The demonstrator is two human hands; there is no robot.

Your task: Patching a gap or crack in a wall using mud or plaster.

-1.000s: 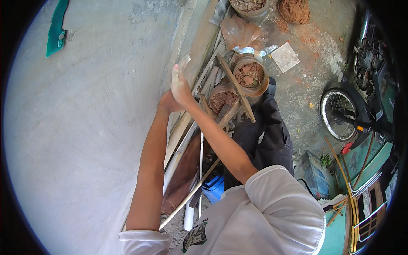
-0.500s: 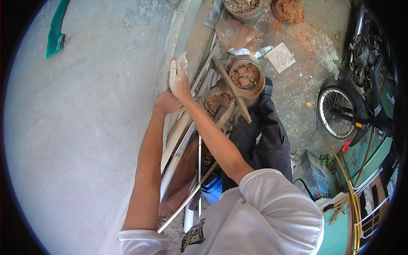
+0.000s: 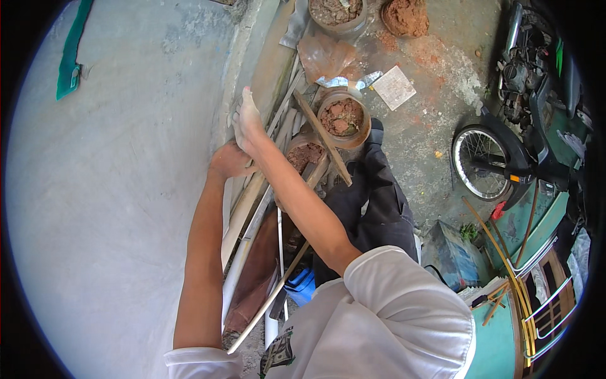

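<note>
The left hand (image 3: 231,160) is at the right-hand edge of the large grey wall (image 3: 120,189), its fingers curled and pointing toward the wood and pipes; whether they hold anything I cannot tell; the right hand (image 3: 250,131) is just above it along that edge, pale with dust, thumb stretched out, fingers close together and partly hidden; I cannot tell whether something sits between them, or whether the two hands touch; a green strip (image 3: 69,60) is on the wall, well apart from both hands; along the floor's edge beside the wall lie a white pipe (image 3: 243,262) and a brown sheet (image 3: 254,287), with a blue container (image 3: 301,285) near them; a wooden plank (image 3: 323,140) slants beside a round bucket (image 3: 358,140) of reddish soil; farther out on the floor (image 3: 416,148) lies a pale square tile (image 3: 394,88), and beyond it, well apart, stands a motorcycle (image 3: 530,132)
</note>
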